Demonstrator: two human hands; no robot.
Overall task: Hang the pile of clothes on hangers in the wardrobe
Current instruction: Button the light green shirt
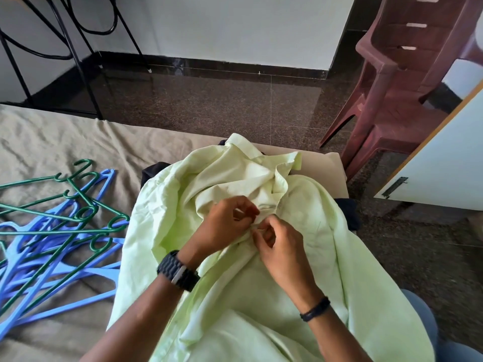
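A pale green collared shirt [295, 273] lies spread over the bed's right corner, collar away from me. My left hand [222, 226], with a black watch on its wrist, pinches the shirt's front edge just below the collar. My right hand [278, 244] pinches the opposite edge right beside it, fingertips nearly meeting at the button line. Dark clothes [347, 212] peek out from under the shirt. A heap of blue and green plastic hangers [57, 239] lies on the bed to the left.
The bed has a grey-brown sheet [52, 142]. A maroon plastic chair [397, 82] stands on the dark stone floor at the right. A white wardrobe door [444, 165] juts in from the right edge. Black metal frame legs [78, 61] stand at the back left.
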